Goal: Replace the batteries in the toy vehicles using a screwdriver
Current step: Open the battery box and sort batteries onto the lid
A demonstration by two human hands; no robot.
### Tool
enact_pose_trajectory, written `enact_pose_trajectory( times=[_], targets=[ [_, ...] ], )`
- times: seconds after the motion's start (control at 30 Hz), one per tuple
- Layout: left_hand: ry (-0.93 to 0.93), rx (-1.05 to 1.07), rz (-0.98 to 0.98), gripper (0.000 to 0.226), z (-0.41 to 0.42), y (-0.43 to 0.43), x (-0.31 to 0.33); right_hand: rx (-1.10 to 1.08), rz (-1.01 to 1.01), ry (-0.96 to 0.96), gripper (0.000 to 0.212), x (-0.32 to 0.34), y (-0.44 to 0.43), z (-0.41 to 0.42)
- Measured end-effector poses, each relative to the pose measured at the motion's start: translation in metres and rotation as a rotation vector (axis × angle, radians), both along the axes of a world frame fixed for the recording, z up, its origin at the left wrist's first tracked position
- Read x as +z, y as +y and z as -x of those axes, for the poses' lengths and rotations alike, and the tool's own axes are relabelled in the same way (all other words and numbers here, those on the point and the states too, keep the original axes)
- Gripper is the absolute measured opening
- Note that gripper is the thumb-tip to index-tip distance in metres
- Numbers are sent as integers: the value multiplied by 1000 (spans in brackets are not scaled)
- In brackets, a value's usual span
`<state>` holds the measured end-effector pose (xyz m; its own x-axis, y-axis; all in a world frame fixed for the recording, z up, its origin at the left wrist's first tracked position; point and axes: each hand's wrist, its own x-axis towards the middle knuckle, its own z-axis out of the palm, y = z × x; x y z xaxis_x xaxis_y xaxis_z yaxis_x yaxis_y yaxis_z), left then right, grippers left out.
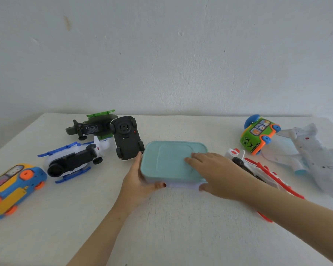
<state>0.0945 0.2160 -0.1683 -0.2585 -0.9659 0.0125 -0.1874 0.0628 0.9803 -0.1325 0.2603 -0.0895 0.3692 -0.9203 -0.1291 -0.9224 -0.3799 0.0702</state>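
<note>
A teal lidded box (pixel 169 160) sits in the middle of the white table (pixel 171 223). My left hand (pixel 140 179) grips its left front corner, thumb under the lid's edge. My right hand (pixel 217 173) lies flat on the lid's right side, thumb at the front right corner. Toy vehicles lie around it: an upturned black car (pixel 127 139), a green helicopter (pixel 93 126), a blue-and-white helicopter (pixel 73 160), a blue-yellow bus (pixel 13 189), a green-orange bus (pixel 258 134), a red-and-white helicopter (pixel 258 169) partly hidden under my right forearm, and a white plane (pixel 315 156). No screwdriver or batteries are visible.
A pale wall (pixel 161 54) rises behind the table's far edge. The toys crowd the left and right sides. Bare tabletop lies in front of the box between my forearms.
</note>
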Motion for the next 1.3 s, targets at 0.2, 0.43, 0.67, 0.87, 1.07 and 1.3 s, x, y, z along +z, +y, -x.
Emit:
enact_pose_trajectory(
  times=[0.2,0.43,0.67,0.87,1.07,1.3],
  targets=[
    [-39,69,75,103,4,1,-5,0,-49,-24,62,5,-7,2],
    [-24,100,71,101,5,1,-8,141,44,122,53,3,-18,1],
    [-27,111,76,104,5,-1,-13,98,69,35,38,18,-21,-3],
    [-32,115,92,92,5,-2,-12,70,-61,-26,36,35,-28,0],
    [-73,103,114,90,6,1,-9,43,-113,-9,35,39,-37,-1],
    [-103,111,130,77,4,4,-7,-39,-161,-112,31,71,-65,-9]
  ],
)
